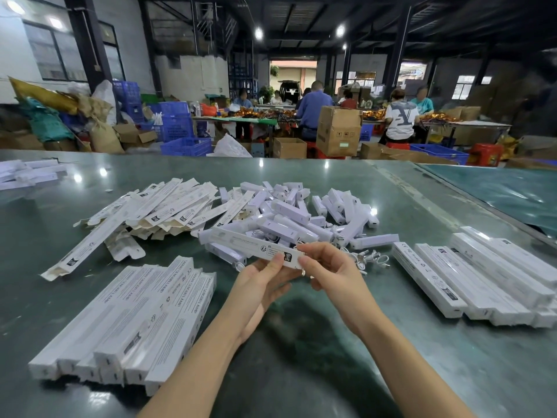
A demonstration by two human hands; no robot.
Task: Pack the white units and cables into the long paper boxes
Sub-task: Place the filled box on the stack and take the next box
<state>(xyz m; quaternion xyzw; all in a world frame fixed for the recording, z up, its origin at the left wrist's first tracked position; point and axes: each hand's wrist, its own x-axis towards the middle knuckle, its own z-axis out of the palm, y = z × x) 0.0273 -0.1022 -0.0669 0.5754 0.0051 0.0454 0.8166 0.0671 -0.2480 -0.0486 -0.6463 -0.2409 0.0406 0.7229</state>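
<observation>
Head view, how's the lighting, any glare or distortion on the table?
Head view: ceiling lamps leave bright glare spots on the glossy green table; the wide lens bows the table's far edge; a dark shadow lies under the arms; the box in both hands stays sharp.

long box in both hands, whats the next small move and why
Probably close the end flap: both the left hand and right hand pinch the long box at its near end, held above the table, seemingly assembled; contents can't be seen.

The packed boxes [156, 312] at left read "SMART SENSOR LAMP", with "CE" and "RoHS" marks on one
</observation>
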